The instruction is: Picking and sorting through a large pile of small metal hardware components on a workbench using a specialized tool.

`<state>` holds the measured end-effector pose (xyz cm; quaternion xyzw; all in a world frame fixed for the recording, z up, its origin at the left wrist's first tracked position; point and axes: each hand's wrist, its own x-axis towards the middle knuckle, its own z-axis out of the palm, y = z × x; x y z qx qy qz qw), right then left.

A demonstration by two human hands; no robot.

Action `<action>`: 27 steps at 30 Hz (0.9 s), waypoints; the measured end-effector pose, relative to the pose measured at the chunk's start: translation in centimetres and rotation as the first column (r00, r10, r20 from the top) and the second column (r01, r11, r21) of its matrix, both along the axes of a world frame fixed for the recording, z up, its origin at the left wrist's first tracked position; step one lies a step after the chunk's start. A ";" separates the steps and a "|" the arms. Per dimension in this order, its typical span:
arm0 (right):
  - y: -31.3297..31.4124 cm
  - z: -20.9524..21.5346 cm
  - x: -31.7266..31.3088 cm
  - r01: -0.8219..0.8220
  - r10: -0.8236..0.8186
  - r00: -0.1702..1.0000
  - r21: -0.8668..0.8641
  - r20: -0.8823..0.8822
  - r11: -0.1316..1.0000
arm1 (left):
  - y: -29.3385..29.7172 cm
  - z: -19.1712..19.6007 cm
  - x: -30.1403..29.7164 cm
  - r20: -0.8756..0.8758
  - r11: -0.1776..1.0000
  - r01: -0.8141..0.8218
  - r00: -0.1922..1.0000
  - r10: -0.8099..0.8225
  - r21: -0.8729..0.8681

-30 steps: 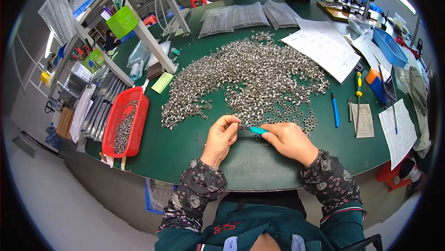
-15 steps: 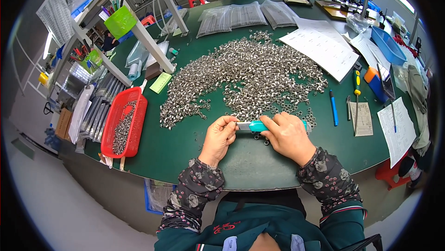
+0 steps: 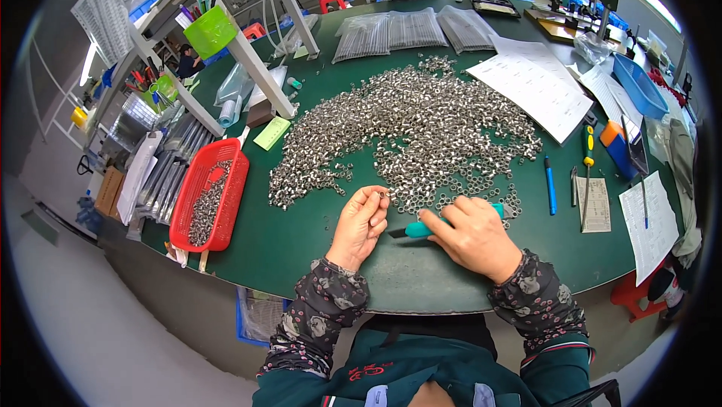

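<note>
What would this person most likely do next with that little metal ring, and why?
Probably bring the small metal ring pinched in the left hand to the tip of the teal-handled tool held by the right hand. The tip points toward the left hand, with only a small gap between them.

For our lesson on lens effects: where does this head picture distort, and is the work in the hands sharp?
Head view: fisheye bends the green table's edge into a curve, with dark corners at the rim; the left hand, right hand and teal-handled tool are sharp and evenly lit; the small metal rings glint.
</note>
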<state>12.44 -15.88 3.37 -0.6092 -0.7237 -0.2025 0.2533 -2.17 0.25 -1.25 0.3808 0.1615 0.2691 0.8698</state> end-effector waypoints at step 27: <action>0.3 -1.8 0.2 0.113 -0.197 0.892 -0.221 -0.407 0.969 | -1.3 0.6 0.6 -0.193 0.961 -0.018 0.978 0.074 0.275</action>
